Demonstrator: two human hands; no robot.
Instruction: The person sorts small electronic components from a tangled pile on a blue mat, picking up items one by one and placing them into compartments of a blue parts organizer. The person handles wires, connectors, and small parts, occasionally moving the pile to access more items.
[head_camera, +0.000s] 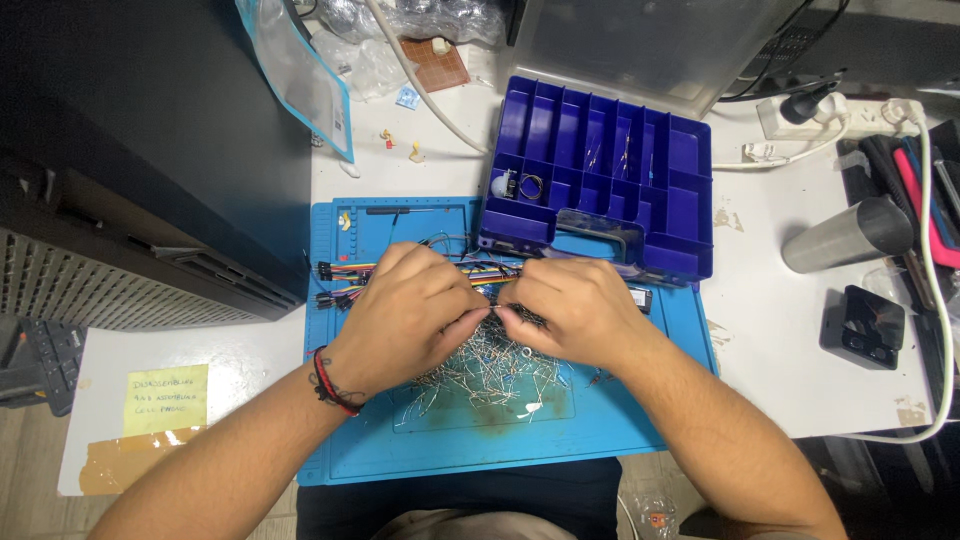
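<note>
Two hands met over the blue mat (620, 420): the left hand (405, 315) and right hand (572, 312) both pinched something thin at the fingertips, above the heap of loose wire leads (480, 370). It was likely one lead, too small to tell. Better to draw a lead out slowly, lest the tangle lift. Beyond lay coloured jumper wires (345, 272), partly hidden by knuckles, then the purple compartment box (600, 170), its contents hard to make out.
</note>
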